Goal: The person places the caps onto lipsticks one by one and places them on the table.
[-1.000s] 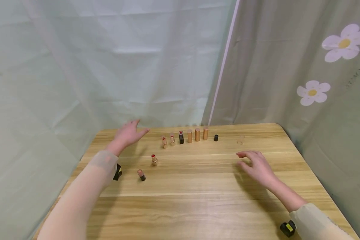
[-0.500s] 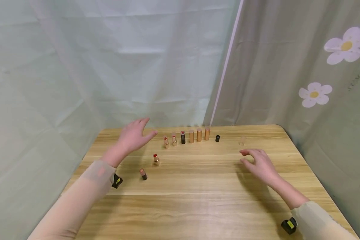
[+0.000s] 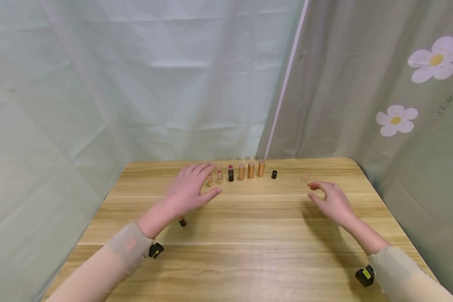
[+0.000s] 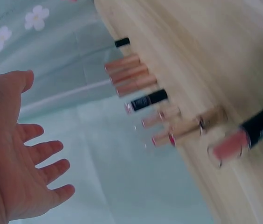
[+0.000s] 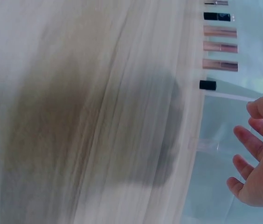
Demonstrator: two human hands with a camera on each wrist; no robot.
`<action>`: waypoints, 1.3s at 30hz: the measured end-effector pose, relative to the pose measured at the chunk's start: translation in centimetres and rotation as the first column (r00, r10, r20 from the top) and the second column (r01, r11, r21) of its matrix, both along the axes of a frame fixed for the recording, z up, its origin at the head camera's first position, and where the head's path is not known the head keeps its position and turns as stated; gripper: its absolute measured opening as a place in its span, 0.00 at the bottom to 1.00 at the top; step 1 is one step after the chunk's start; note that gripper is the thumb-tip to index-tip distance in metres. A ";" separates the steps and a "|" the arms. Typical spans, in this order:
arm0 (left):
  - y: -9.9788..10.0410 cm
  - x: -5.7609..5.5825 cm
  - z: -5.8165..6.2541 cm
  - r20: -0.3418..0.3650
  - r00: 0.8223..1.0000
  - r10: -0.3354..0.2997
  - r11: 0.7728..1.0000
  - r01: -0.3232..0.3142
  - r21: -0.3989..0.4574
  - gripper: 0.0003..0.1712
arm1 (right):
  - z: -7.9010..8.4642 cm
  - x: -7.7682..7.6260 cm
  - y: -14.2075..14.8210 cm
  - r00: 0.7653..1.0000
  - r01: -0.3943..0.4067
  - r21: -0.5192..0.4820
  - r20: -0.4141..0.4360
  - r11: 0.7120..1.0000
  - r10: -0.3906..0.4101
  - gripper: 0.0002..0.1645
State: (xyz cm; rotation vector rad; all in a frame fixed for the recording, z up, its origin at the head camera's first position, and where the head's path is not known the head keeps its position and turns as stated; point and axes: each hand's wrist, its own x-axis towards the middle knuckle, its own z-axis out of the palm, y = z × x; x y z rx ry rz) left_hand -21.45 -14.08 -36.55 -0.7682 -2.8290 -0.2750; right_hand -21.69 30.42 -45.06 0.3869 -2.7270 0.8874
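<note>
My left hand (image 3: 188, 188) hovers over the left half of the table, fingers spread and holding nothing. Under its wrist, a pink lipstick with a black base (image 3: 182, 222) partly shows; the left wrist view has it standing whole, under a clear cap. A gold lipstick (image 4: 211, 119) near it is hidden by the hand in the head view. Beyond the fingertips stand two gold-based lipsticks (image 3: 220, 176) with red tips and a black lipstick (image 3: 231, 173). My right hand (image 3: 332, 201), loosely bent and holding nothing, hangs over the right side, closest to a clear cap (image 3: 305, 178).
Three copper-coloured tubes (image 3: 251, 170) continue the row along the back, followed by a small black cap (image 3: 274, 174). Behind the wooden table (image 3: 249, 260) hangs a pale curtain (image 3: 196, 84). Black wrist cameras (image 3: 365, 276) sit under both sleeves.
My left hand has moved right and nearer, from the back left corner to over the front lipsticks, covering the gold one. My right hand has shifted slightly right and away.
</note>
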 end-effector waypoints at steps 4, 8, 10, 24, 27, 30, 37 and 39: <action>0.8 1.0 -0.9 -0.036 0.999 -0.038 0.999 0.037 -0.019 0.46 | 0.1 -0.5 0.5 1.000 0.024 0.008 0.002 1.000 -0.024 0.21; 1.6 2.0 -1.9 -0.047 0.996 -0.078 0.997 0.077 -0.022 0.46 | 0.3 -1.0 1.2 0.999 0.041 0.016 0.019 0.999 -0.042 0.22; 2.2 2.5 -2.4 -0.045 0.994 -0.098 0.995 0.098 -0.020 0.45 | 0.4 -1.2 1.5 0.998 0.051 0.023 0.031 0.998 -0.051 0.23; 6.3 5.3 -7.0 0.072 0.979 -0.189 0.979 0.194 -0.066 0.43 | -0.1 -3.7 2.0 0.992 0.093 0.060 0.081 0.994 -0.098 0.26; 7.3 5.5 -7.8 0.075 0.973 -0.220 0.971 0.225 -0.075 0.43 | 0.0 -4.5 2.1 0.989 0.110 0.068 0.096 0.992 -0.116 0.26; 8.0 5.7 -8.5 0.085 0.967 -0.239 0.966 0.246 -0.081 0.43 | -0.1 -5.3 2.2 0.984 0.127 0.071 0.114 0.989 -0.134 0.26; 8.7 6.5 -10.2 0.078 0.961 -0.267 0.959 0.273 -0.079 0.42 | -1.1 -6.5 1.9 0.977 0.152 0.066 0.143 0.986 -0.160 0.28; 8.7 6.7 -10.5 0.066 0.961 -0.269 0.959 0.274 -0.074 0.42 | -1.4 -6.8 1.6 0.972 0.164 0.067 0.156 0.984 -0.173 0.30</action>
